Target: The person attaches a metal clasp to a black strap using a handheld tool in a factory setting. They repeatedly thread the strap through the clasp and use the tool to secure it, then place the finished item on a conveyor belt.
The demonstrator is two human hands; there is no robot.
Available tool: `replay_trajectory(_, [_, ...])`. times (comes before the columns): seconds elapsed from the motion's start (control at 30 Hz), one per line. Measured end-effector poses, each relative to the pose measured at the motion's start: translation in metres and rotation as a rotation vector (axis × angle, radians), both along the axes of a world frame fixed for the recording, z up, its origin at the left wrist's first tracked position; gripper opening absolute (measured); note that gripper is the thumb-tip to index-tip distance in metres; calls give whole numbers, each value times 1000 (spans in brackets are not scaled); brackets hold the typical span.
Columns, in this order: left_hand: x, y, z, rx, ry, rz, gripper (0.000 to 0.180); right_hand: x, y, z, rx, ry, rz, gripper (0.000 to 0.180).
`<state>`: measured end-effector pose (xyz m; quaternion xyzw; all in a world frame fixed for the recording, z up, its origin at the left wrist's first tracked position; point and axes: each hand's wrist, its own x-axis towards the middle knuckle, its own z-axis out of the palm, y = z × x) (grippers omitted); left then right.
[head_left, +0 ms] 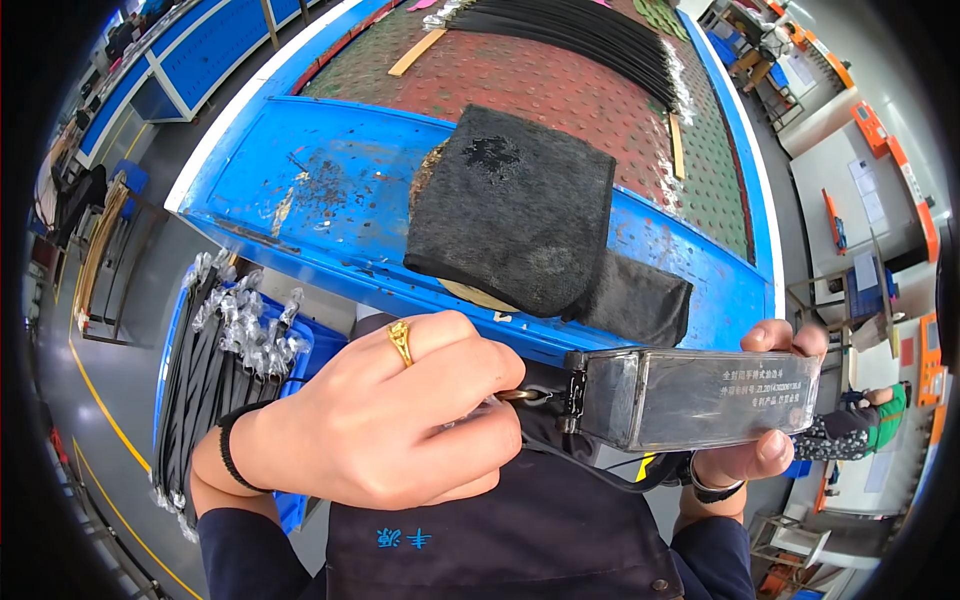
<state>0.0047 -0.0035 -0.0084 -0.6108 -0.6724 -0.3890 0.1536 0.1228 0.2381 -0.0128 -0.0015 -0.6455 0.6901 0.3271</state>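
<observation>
My left hand [370,415], a ring on one finger, is closed in a pinch around the end of a strap with a metal hook [521,396]. The hook pokes out past the fingers and touches or nearly touches the dark roller end of a hand-held edge-paint box [700,400]. That box is smoky clear plastic, long and level, and my right hand [760,450] grips its far right end, thumb below and fingers above. A thin black strap or cord [600,482] curves beneath the box toward my right wrist. Most of what the left fingers hold is hidden.
A black cloth pad [510,210] lies over the ledge of the blue worktable [330,180]. Beyond it, a row of black straps [580,45] rests across wooden strips. At left below stands a blue bin [325,345] of straps with plastic-wrapped ends [235,320]. Other people work at far right.
</observation>
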Motion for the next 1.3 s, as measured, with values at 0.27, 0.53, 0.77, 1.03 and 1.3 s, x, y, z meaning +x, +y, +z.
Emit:
replay_trajectory(0.27, [2,-2,1,-15,34,34,14,3,1,3,23,-37,-61,73])
replay_trajectory(0.53, [2,-5,7,0,124,14,14,-3,1,9,-221,1,-90,76])
replay_trajectory(0.77, [4,1,8,8,185,38,17,-7,-7,13,-186,-70,2,78])
replay_trajectory(1.03, [4,0,5,1,199,31,17,-7,-3,11,-148,-105,25,80])
replay_trajectory(1.3, [5,-2,8,-43,252,37,18,-10,-1,8,-111,-94,15,74])
